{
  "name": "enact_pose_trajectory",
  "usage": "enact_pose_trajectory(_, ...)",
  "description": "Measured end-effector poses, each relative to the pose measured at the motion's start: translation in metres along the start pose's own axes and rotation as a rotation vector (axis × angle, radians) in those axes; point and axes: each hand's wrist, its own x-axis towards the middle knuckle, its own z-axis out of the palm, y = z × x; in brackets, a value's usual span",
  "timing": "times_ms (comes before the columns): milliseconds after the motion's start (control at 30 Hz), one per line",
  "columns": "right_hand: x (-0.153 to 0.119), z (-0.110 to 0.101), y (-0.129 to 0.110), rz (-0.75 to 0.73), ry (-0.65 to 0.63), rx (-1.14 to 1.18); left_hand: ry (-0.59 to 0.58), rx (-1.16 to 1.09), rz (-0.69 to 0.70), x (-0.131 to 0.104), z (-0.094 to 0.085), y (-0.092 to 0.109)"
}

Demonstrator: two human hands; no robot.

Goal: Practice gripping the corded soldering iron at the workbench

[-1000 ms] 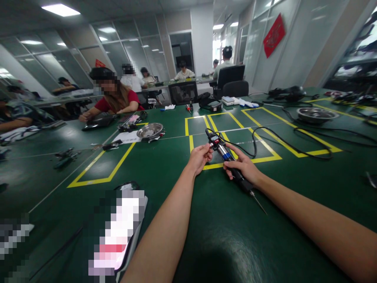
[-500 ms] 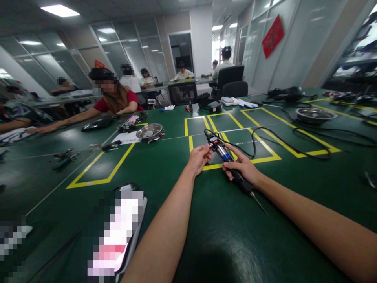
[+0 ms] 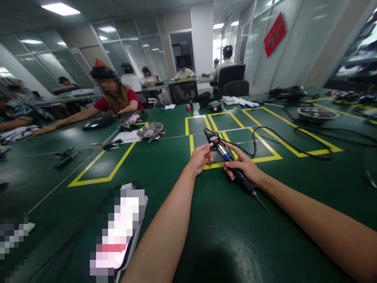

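Note:
A black electric screwdriver (image 3: 226, 155) with a silver and blue band lies slantwise in front of me. Its long thin bit points down toward me on the right, and its cord leaves the far end. My right hand (image 3: 242, 167) is wrapped around the black grip. At the far, cord end, by a small red part, my left hand (image 3: 202, 157) pinches the screwdriver between thumb and fingers. Exactly what those fingertips press on is too small to make out.
Yellow tape (image 3: 91, 182) marks rectangles on the green table (image 3: 224, 232). A phone (image 3: 123, 232) lies left of my left forearm. Metal bowls (image 3: 150, 130) stand at left and far right. A black cord (image 3: 273, 133) loops across the right side. A co-worker in a red sleeve (image 3: 133, 105) reaches leftward.
Both hands keep nearly the same place on the screwdriver. My left fingers have shifted slightly at its cord end. The view has moved a little.

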Motion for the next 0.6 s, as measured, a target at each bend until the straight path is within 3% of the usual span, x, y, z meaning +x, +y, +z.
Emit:
enact_pose_trajectory(333,0.0,0.001,-0.002,0.008,0.003,-0.015,0.041,0.012,-0.002,-0.002,0.004,0.005)
enact_pose_trajectory(500,-0.001,-0.002,-0.009,0.011,0.07,-0.024,0.047,0.254,0.037,0.001,0.007,-0.005)
enact_pose_trajectory(600,-0.002,-0.01,-0.026,-0.001,0.183,-0.064,0.012,0.365,0.05,0.001,0.009,-0.009)
